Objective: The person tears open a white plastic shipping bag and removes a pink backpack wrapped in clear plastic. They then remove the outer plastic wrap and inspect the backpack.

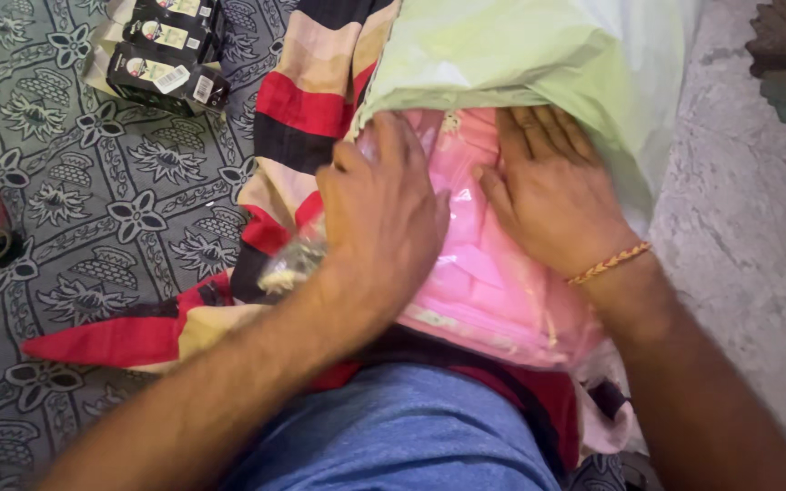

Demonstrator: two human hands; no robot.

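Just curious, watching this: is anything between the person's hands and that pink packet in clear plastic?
Nothing visible. The left hand and right hand lie flat on the pink garment packet in clear plastic. The pale green bag covers only the packet's far end.

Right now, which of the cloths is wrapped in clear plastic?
The pink cloth under both hands; the striped cloth and the pale green bag are bare.
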